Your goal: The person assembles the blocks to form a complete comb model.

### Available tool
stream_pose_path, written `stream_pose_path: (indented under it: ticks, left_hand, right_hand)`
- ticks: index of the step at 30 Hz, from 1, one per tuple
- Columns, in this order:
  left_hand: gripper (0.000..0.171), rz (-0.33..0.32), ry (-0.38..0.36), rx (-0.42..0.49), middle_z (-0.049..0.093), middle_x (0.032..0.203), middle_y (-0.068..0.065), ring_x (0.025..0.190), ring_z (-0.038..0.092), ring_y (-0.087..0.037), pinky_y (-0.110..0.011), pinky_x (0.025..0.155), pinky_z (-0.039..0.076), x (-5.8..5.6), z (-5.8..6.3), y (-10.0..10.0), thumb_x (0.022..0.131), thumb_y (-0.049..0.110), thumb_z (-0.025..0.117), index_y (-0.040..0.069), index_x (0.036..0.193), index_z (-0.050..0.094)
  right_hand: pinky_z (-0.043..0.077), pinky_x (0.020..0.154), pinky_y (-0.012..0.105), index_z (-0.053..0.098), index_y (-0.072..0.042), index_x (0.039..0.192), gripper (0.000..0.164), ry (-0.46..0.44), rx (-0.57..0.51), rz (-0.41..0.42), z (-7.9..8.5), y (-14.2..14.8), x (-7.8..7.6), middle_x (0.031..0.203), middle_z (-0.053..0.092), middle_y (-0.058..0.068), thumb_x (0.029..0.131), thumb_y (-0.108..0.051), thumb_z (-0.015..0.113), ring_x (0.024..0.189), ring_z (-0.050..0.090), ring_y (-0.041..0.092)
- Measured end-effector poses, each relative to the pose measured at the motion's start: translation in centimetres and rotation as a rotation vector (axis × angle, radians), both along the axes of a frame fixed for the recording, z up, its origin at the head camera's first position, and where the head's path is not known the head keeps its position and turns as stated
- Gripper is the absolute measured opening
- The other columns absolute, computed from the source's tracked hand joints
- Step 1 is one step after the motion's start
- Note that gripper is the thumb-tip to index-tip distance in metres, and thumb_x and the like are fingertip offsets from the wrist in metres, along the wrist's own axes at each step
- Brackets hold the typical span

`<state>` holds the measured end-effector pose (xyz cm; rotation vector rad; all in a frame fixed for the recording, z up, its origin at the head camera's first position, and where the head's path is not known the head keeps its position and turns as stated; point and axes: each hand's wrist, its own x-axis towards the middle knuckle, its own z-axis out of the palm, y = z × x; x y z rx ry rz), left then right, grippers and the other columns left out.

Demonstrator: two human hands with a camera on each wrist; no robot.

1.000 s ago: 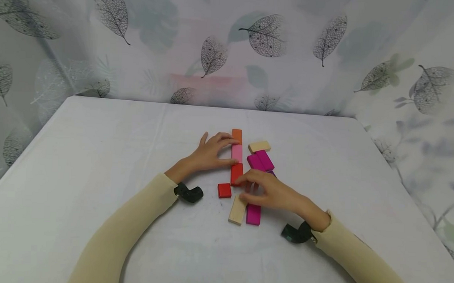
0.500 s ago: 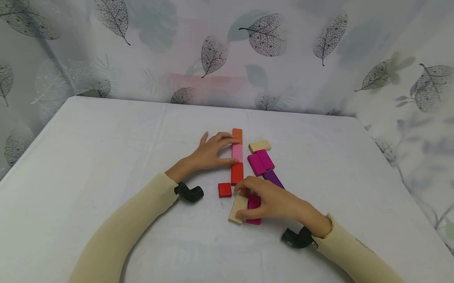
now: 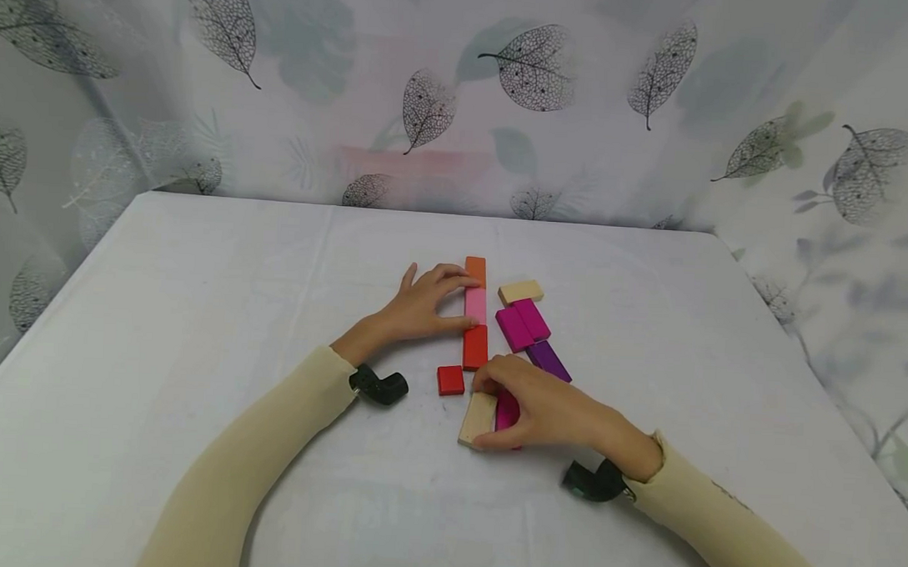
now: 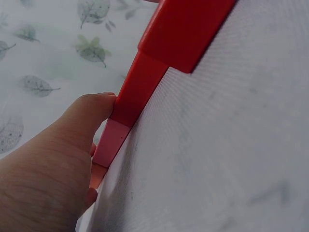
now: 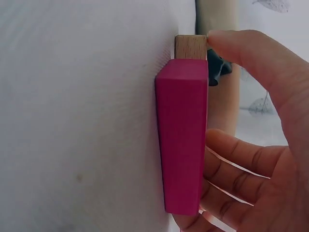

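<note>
My left hand (image 3: 419, 307) rests beside a straight row of blocks, its thumb and fingers apart and touching the row. An orange block (image 3: 475, 270) is at the far end, a pink block (image 3: 476, 306) in the middle and a red block (image 3: 475, 348) nearest. In the left wrist view the thumb tip lies at the red block's edge near the pink one. My right hand (image 3: 547, 404) spans a cream wooden block (image 3: 477, 422), thumb at its near end and index finger at its far end. A magenta block (image 5: 181, 140) lies alongside, partly hidden under the hand.
A short red block (image 3: 450, 381) sits left of the row's near end. To the right lie a cream block (image 3: 520, 292), two magenta blocks (image 3: 523, 324) side by side and a purple block (image 3: 549, 361). All are on the white tabletop (image 3: 237, 268), with a leaf-patterned curtain (image 3: 296, 86) behind.
My right hand has shifted from the red block's near end toward the camera, and its thumb now meets the cream block's near end. The purple block shows more. My left hand has stayed put.
</note>
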<state>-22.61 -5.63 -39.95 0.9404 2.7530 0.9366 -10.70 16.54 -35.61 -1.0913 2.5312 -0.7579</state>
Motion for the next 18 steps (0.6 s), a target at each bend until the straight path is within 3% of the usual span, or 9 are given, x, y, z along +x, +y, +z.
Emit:
stream_pose_path:
  ticks: [6, 18]
  left_hand:
    - [0.061, 0.002, -0.008, 0.002, 0.039, 0.148, -0.003, 0.142, 0.031, -0.020, -0.059, 0.115, -0.007, 0.05, 0.01, 0.02, 0.089, 0.047, 0.067, 0.025, 0.143, 0.050]
    - [0.061, 0.004, -0.006, 0.004, 0.038, 0.149, -0.003, 0.141, 0.031, -0.020, -0.059, 0.115, -0.007, -0.05, -0.10, 0.00, 0.089, 0.047, 0.067, 0.025, 0.143, 0.050]
  right_hand:
    - [0.049, 0.085, 0.023, 0.056, -0.017, 0.114, 0.060, 0.028, 0.032, 0.001, 0.07, -0.13, 0.29, 0.103, 0.055, -0.011, 0.071, -0.049, 0.084, 0.097, 0.051, 0.003]
    - [0.049, 0.090, 0.027, 0.055, -0.015, 0.119, 0.058, 0.084, 0.056, 0.030, 0.08, -0.14, 0.41, 0.110, 0.056, -0.009, 0.077, -0.045, 0.080, 0.104, 0.049, 0.005]
